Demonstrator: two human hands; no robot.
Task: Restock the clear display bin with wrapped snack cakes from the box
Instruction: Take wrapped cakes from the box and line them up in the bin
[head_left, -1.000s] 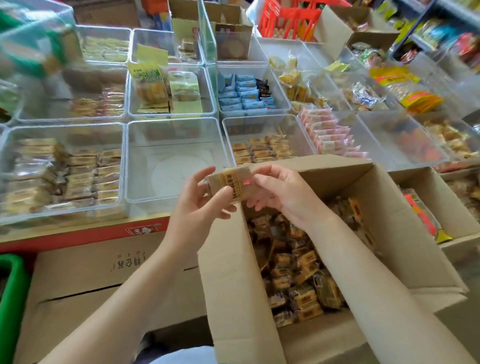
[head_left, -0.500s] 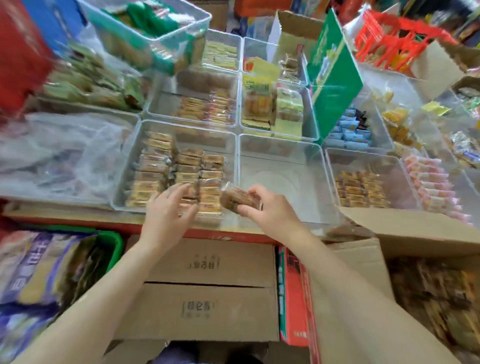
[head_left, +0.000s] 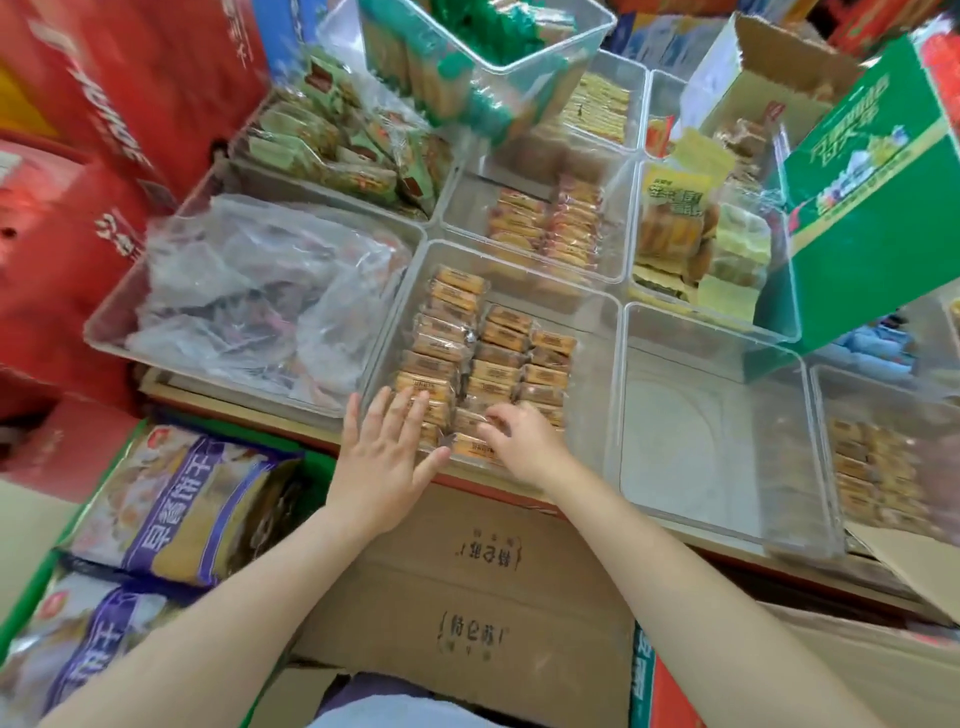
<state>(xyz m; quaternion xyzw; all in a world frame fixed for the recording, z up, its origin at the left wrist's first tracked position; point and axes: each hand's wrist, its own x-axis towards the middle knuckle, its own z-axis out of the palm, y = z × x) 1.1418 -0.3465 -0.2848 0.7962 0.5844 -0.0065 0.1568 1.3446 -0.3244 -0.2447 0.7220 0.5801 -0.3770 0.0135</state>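
Clear bin (head_left: 592, 322) part-filled, far end bare; right hand (head_left: 519, 441) setting cake (head_left: 470, 447) down, left hand (head_left: 384, 447) flat, holding nothing; more needed

Both forearms are bare, without sleeves, watch or rings on the left hand (head_left: 382, 447) or the right hand (head_left: 522, 441), and a pale bluish-grey garment (head_left: 384, 714) shows at the bottom edge.

Crumpled clear plastic bag (head_left: 260, 291) in the left-hand bin, green carton (head_left: 872, 208) tilted far right, purple biscuit packs (head_left: 176, 509) lower left.
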